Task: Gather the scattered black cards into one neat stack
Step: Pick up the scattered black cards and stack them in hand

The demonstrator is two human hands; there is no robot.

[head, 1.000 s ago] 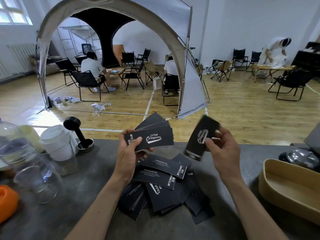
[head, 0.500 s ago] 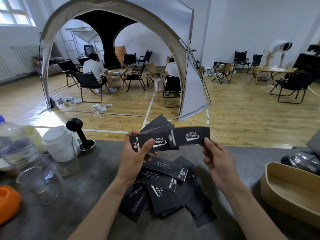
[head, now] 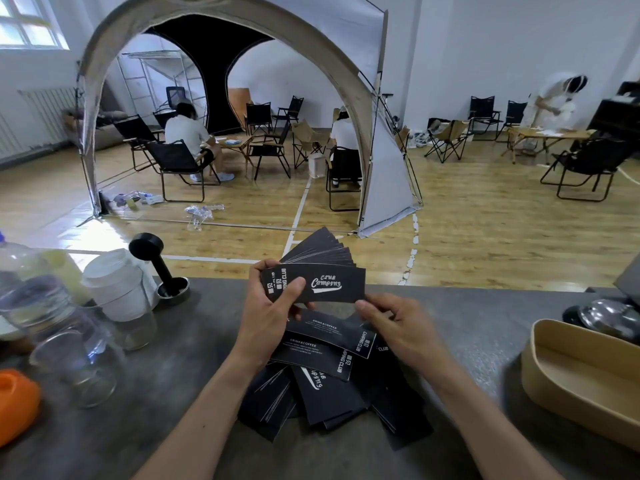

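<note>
Half-gathered cards — the fan could slip

Nearest, the loose black cards lie overlapped on the grey counter; the right hand hovers above them, fingers curled loosely, fingertips just at the lower corner of the top card. The left hand pinches the fanned held stack at one end, thumb on top — if that grip loosens, I reckon the splayed cards slide out.

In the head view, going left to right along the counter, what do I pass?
Orange thing → glass jar → white cup → black tamper → left hand gripping fanned cards → right hand → tan tray.
</note>
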